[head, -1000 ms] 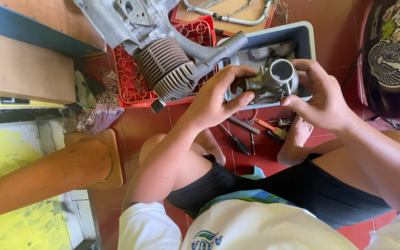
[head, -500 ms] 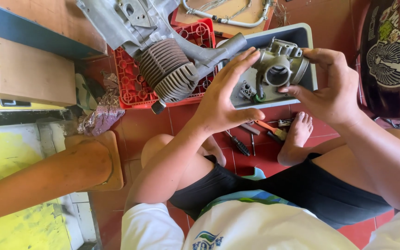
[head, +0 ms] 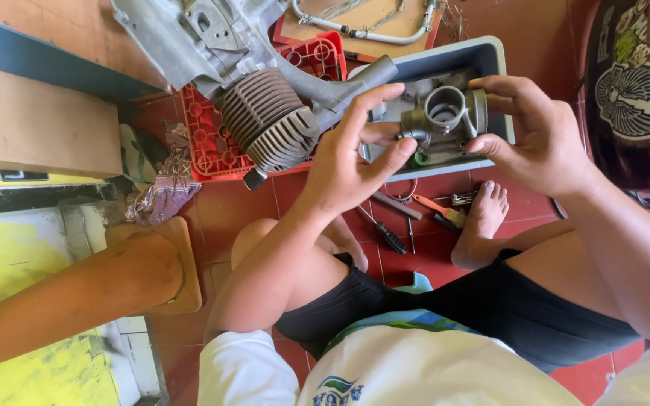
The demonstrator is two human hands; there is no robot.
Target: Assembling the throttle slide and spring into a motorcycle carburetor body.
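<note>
Above the red tiled floor, just over the grey plastic tub, I've got a grey cast-metal carburetor body with a round open throat held up between both hands. Left hand wraps it from the left side, thumb and fingers spread around the small spigot end, so it's gripping the part rather than hanging loose. Right hand pinches the opposite side, fingers curled over the top edge, thumb underneath. Throat opening faces up at the camera.

Just left of that sits a finned grey metal engine cylinder on its casing, resting on a red plastic crate. Down on the floor between my knees and my bare foot there's a black-handled screwdriver and an orange-handled tool, lying near each other but apart from the tub.
</note>
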